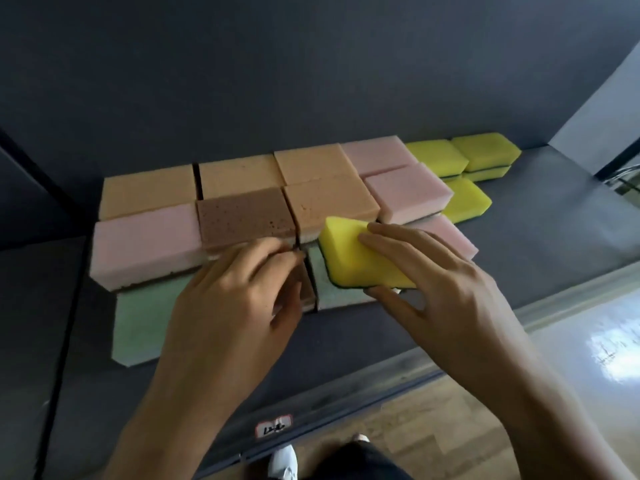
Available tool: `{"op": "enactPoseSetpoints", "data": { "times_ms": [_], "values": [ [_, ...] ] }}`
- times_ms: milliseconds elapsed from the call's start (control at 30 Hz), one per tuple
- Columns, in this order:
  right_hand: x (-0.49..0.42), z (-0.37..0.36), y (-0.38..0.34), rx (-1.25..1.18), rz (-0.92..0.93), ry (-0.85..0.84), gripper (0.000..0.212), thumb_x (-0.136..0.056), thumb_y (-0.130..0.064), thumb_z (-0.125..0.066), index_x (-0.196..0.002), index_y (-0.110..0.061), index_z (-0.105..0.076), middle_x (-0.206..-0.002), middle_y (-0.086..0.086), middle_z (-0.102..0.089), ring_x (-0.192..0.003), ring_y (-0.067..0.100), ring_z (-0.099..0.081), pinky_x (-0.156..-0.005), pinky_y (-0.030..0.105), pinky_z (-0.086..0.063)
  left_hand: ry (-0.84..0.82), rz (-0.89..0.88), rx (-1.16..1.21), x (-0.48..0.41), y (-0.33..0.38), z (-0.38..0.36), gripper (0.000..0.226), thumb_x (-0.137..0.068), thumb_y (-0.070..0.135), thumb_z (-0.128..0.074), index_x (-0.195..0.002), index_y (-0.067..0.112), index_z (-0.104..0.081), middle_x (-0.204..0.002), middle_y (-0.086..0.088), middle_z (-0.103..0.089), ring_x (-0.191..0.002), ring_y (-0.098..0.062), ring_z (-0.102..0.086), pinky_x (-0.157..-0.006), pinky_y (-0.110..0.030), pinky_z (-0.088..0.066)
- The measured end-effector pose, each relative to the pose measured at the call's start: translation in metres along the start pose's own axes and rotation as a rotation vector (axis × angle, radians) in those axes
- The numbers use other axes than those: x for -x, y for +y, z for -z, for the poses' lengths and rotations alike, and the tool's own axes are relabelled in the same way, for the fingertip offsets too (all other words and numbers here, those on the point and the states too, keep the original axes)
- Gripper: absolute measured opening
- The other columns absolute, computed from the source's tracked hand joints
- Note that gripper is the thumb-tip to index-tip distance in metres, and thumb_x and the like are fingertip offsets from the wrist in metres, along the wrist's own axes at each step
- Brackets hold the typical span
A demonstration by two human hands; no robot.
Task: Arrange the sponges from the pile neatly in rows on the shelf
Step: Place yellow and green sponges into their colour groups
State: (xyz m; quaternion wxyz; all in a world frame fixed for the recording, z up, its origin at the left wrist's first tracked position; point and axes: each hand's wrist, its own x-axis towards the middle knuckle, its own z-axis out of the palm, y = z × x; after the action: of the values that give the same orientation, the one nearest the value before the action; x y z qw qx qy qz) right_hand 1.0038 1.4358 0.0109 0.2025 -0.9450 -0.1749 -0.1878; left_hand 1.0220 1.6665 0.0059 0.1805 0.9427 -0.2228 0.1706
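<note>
My right hand [429, 282] grips a yellow sponge [353, 254] with a dark green scouring underside, fingers on top and thumb under its near edge, just above a pale green sponge [329, 289]. My left hand [235, 299] rests with curled fingers on a brown sponge [308, 289] at the front row; whether it grips it is unclear. Behind lie rows of orange sponges [239, 176], pink sponges [145, 240], a brown sponge [242, 216] and yellow sponges [485, 150] on the dark grey shelf [540, 220].
A pale green sponge [145, 320] lies at the front left beside my left hand. The shelf's front edge [346, 386] carries a small label [273, 426]. The shelf back wall [311, 81] rises behind the sponges. A wooden floor [433, 427] and a shoe [284, 462] show below.
</note>
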Motion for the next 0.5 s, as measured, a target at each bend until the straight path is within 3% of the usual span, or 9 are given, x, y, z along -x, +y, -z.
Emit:
{"op": "enactPoseSetpoints", "data": {
  "times_ms": [233,500],
  "values": [
    [0.004,0.028,0.07,0.065,-0.046,0.061,0.052,-0.084,-0.028,-0.076,-0.133,-0.019,-0.06,-0.136,-0.006,-0.058,-0.124,0.018,-0.056,-0.095,0.039,-0.052,0.005,-0.067,0.041,-0.048,0.05,-0.029,0.027,-0.089,0.023,-0.055,-0.111,0.017,-0.068,-0.12,0.003,-0.061,-0.1,-0.021,-0.061,-0.074,-0.034,-0.051],
    [0.0,0.071,0.189,0.101,0.022,0.073,0.048,-0.087,-0.031,-0.071,-0.132,-0.018,-0.06,-0.137,-0.004,-0.058,-0.125,0.02,-0.055,-0.095,0.042,-0.053,0.047,-0.083,0.048,-0.112,0.142,-0.082,0.026,-0.088,0.021,-0.058,-0.112,0.017,-0.069,-0.116,0.004,-0.063,-0.1,-0.019,-0.061,-0.079,-0.038,-0.052]
  ]
}}
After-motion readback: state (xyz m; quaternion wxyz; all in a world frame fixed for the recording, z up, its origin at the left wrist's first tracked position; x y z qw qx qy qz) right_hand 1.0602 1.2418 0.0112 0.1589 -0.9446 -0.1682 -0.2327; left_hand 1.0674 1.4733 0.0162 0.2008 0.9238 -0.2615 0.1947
